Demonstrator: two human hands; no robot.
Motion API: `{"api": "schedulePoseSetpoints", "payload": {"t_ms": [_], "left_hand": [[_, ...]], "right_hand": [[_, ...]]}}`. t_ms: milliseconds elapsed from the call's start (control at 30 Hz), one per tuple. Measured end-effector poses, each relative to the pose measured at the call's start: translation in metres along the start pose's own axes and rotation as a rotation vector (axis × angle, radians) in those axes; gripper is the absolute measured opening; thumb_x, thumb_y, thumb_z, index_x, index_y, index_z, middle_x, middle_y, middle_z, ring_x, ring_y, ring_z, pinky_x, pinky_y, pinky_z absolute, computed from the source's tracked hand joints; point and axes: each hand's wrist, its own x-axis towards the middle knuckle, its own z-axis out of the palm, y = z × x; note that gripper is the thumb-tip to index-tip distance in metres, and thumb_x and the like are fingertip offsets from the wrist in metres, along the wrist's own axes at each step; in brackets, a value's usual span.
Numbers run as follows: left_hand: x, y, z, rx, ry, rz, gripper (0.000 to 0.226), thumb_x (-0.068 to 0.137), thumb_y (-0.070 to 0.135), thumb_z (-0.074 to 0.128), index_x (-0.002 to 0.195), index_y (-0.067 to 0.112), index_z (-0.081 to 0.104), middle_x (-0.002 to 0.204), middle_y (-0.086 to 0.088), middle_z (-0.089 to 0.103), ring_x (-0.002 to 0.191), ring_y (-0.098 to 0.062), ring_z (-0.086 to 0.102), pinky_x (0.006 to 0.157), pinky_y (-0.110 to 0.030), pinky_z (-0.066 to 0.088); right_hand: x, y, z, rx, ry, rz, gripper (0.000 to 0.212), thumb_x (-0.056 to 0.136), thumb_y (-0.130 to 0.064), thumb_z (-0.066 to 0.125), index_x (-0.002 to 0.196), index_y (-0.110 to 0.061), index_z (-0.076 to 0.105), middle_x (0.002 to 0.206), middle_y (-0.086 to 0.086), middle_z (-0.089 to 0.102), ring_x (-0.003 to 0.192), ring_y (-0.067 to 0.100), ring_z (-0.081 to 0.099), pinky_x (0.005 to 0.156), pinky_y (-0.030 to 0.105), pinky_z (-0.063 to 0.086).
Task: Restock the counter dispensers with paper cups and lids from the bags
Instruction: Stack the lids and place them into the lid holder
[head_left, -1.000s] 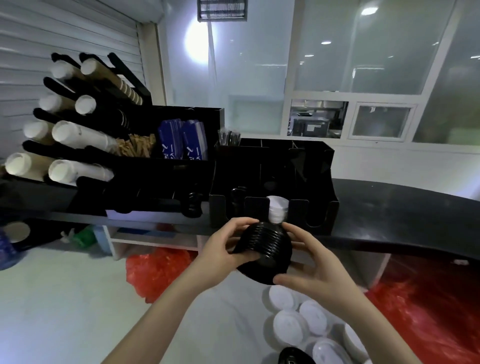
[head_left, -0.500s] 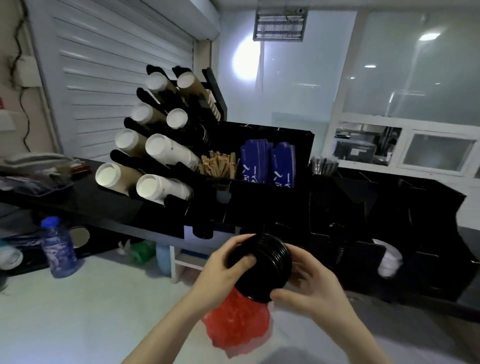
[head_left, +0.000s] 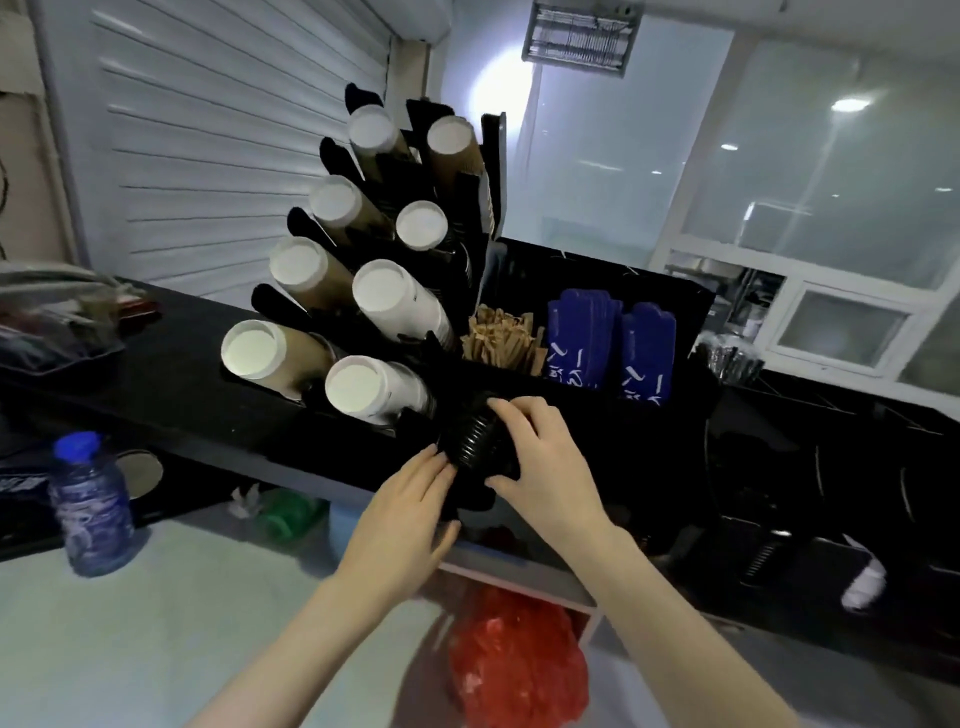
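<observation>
A stack of black lids is held at the front of the black organiser, just right of the lowest cup tubes. My right hand grips the stack from the right, fingers curled over its top. My left hand supports it from below left, fingertips on the stack. The black cup rack holds several slanted stacks of paper cups, white mouths facing me.
Wooden stirrers and blue sleeves fill the organiser's bins. A white lid stack sits in a slot at right. A water bottle stands at left. A red bag lies on the floor below the counter.
The view has swung left and closer to the cup rack. Both hands have carried the black lid stack up and forward to the organiser's front slot.
</observation>
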Motion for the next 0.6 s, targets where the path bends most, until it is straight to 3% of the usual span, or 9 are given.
{"api": "schedulePoseSetpoints", "payload": {"t_ms": [333,500,600], "left_hand": [[-0.004,-0.009,0.014,-0.206,0.093,0.014,0.063,0.077,0.010,0.073,0.137,0.008,0.053,0.145,-0.004,0.048,0.140,-0.018,0.036,0.112,-0.030,0.028],[-0.005,-0.010,0.018,-0.246,0.112,0.006,0.063,0.077,0.007,0.071,0.138,0.007,0.052,0.146,-0.003,0.047,0.141,-0.016,0.033,0.113,-0.030,0.030],[-0.007,-0.010,0.019,-0.260,0.126,0.006,0.064,0.078,0.006,0.070,0.139,0.006,0.050,0.147,-0.003,0.045,0.143,-0.017,0.032,0.113,-0.033,0.034]], "right_hand": [[0.018,0.007,0.044,-0.248,-0.160,-0.104,0.088,0.057,-0.032,0.089,0.133,-0.016,0.047,0.118,0.008,0.049,0.105,0.025,0.050,0.081,0.036,0.054],[0.012,0.013,0.055,-0.218,-0.187,-0.107,0.087,0.061,-0.040,0.086,0.136,-0.019,0.047,0.120,0.007,0.048,0.107,0.023,0.049,0.080,0.033,0.054],[0.006,0.019,0.053,-0.188,-0.217,-0.147,0.082,0.064,-0.036,0.085,0.136,-0.021,0.048,0.119,0.006,0.049,0.106,0.022,0.050,0.074,0.032,0.056]]}}
